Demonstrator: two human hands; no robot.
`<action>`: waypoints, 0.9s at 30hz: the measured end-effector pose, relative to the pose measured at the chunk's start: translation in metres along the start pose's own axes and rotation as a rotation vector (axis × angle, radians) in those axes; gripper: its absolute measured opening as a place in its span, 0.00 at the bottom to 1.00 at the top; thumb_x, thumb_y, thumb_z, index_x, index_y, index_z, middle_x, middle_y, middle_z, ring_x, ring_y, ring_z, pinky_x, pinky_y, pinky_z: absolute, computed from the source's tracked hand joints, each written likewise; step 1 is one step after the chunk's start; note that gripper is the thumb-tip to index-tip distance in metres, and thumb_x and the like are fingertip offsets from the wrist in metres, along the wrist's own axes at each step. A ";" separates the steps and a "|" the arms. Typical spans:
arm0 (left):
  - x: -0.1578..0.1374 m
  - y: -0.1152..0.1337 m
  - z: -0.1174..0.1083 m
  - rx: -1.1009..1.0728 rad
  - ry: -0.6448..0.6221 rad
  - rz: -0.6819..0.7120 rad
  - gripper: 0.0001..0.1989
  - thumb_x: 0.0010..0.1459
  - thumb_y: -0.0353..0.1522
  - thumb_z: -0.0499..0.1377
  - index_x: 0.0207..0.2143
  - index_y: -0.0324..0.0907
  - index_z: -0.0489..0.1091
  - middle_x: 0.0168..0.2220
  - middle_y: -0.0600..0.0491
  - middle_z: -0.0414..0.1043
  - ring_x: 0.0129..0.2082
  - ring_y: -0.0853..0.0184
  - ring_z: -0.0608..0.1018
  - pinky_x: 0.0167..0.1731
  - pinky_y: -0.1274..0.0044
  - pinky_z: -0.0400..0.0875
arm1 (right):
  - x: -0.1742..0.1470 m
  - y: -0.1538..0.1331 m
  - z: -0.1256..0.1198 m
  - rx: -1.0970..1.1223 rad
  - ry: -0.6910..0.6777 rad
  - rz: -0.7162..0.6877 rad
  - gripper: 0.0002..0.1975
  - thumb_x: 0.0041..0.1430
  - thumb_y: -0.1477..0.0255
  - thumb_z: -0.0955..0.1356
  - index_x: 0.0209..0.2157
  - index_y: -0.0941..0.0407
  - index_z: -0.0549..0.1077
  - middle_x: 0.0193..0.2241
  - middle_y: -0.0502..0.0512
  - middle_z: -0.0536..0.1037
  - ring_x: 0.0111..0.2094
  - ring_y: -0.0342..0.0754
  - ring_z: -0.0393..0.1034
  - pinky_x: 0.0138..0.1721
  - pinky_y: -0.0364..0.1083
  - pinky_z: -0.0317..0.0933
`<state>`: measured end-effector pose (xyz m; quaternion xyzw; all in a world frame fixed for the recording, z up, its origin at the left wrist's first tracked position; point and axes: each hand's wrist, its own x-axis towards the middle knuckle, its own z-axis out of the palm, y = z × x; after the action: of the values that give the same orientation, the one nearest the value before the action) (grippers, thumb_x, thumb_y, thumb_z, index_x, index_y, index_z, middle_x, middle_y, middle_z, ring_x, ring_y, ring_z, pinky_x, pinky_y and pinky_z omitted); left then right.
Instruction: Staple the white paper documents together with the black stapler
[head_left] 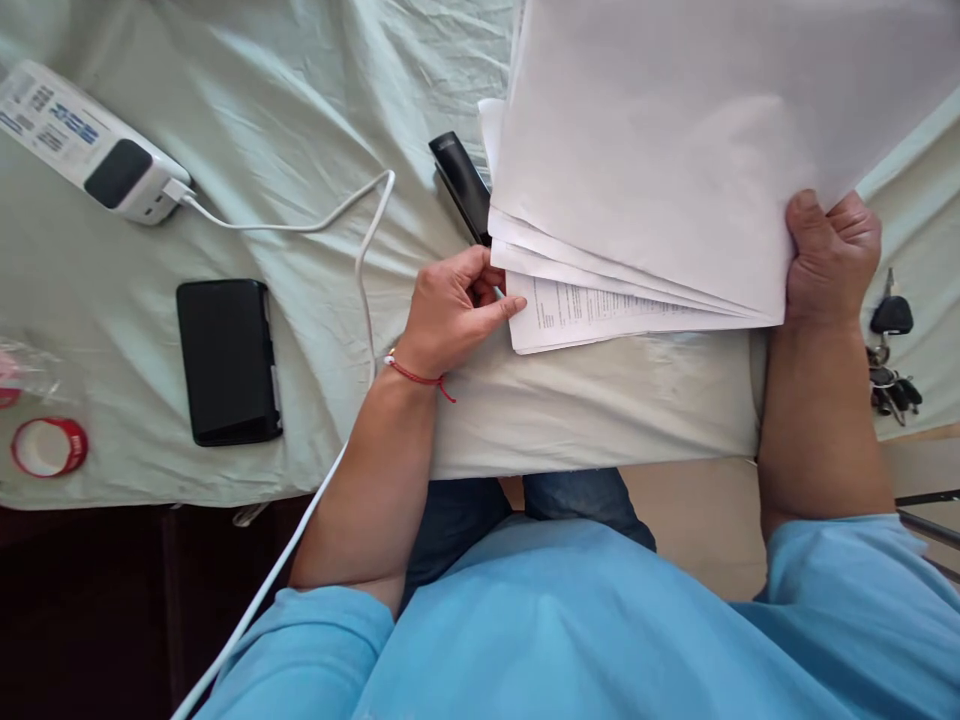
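A stack of paper sheets [645, 150] fans out at its lower left, where printed lines show on a lower sheet. My right hand [832, 250] grips the stack at its right edge, thumb on top and fingers curled beneath. At the lower left corner, my left hand [457, 310] pinches the sheets between thumb and fingers. A red string bracelet circles the left wrist. Just beyond the left hand lies a black stapler [463, 185], partly covered by the papers.
On the pale green cloth [315, 120] lie a black phone [227, 362], a white power strip [90, 140] with a plugged-in white cable [360, 270], and a red tape roll [49, 447]. Keys [892, 315] rest beyond my right forearm. The table's front edge is near my lap.
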<state>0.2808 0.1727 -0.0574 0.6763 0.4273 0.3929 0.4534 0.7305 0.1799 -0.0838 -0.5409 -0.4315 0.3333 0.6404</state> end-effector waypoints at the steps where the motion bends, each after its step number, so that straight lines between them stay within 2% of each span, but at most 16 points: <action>1: 0.000 0.000 0.000 0.001 -0.013 -0.002 0.14 0.57 0.39 0.78 0.38 0.45 0.78 0.33 0.55 0.80 0.26 0.71 0.73 0.25 0.75 0.68 | 0.000 0.000 0.000 0.004 0.007 -0.004 0.34 0.36 0.46 0.89 0.38 0.51 0.81 0.50 0.57 0.87 0.66 0.66 0.78 0.77 0.70 0.63; 5: 0.001 -0.008 0.000 -0.026 0.024 -0.003 0.09 0.58 0.35 0.74 0.39 0.45 0.79 0.34 0.53 0.81 0.27 0.69 0.75 0.25 0.75 0.71 | -0.002 -0.003 0.008 0.010 0.014 -0.039 0.33 0.35 0.43 0.88 0.33 0.48 0.80 0.47 0.55 0.88 0.65 0.66 0.79 0.78 0.70 0.63; 8: 0.002 -0.013 0.000 -0.076 0.072 0.012 0.11 0.60 0.39 0.75 0.40 0.46 0.80 0.33 0.53 0.79 0.29 0.67 0.77 0.26 0.74 0.73 | -0.005 -0.006 0.013 0.016 -0.011 -0.075 0.31 0.36 0.43 0.88 0.30 0.49 0.80 0.44 0.56 0.88 0.61 0.67 0.82 0.75 0.71 0.66; 12: 0.003 -0.015 0.000 -0.137 0.108 0.028 0.18 0.61 0.48 0.77 0.41 0.46 0.81 0.35 0.52 0.79 0.37 0.61 0.84 0.37 0.70 0.82 | -0.008 -0.007 0.012 0.014 0.001 -0.116 0.34 0.32 0.41 0.88 0.32 0.49 0.82 0.43 0.54 0.89 0.60 0.67 0.83 0.73 0.75 0.66; 14: 0.004 -0.014 0.000 -0.154 0.112 0.032 0.20 0.61 0.50 0.77 0.40 0.46 0.81 0.35 0.51 0.80 0.41 0.59 0.85 0.41 0.68 0.84 | -0.008 -0.008 0.011 0.007 -0.001 -0.098 0.34 0.32 0.41 0.88 0.32 0.49 0.82 0.44 0.54 0.89 0.61 0.69 0.82 0.72 0.75 0.68; 17: 0.004 -0.012 0.002 -0.168 0.122 0.046 0.21 0.63 0.53 0.75 0.38 0.47 0.82 0.35 0.51 0.81 0.42 0.58 0.87 0.42 0.67 0.86 | -0.008 -0.008 0.009 0.015 -0.018 -0.061 0.32 0.33 0.44 0.88 0.30 0.50 0.80 0.44 0.56 0.89 0.63 0.71 0.81 0.68 0.75 0.73; 21: 0.005 -0.011 0.004 -0.193 0.167 0.070 0.22 0.63 0.55 0.74 0.36 0.47 0.83 0.34 0.52 0.82 0.43 0.57 0.89 0.42 0.66 0.88 | -0.011 -0.006 0.007 0.061 -0.023 -0.059 0.37 0.25 0.44 0.90 0.29 0.51 0.77 0.41 0.56 0.88 0.64 0.73 0.80 0.64 0.76 0.75; 27: 0.005 -0.013 0.004 -0.175 0.184 0.070 0.24 0.62 0.58 0.74 0.36 0.46 0.82 0.33 0.51 0.81 0.47 0.54 0.90 0.43 0.64 0.90 | -0.020 -0.017 0.011 0.049 -0.053 0.055 0.35 0.28 0.49 0.90 0.34 0.50 0.80 0.43 0.58 0.89 0.64 0.71 0.79 0.67 0.74 0.74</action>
<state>0.2835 0.1794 -0.0703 0.6097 0.4074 0.5046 0.4556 0.7117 0.1632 -0.0704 -0.5278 -0.4250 0.3752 0.6324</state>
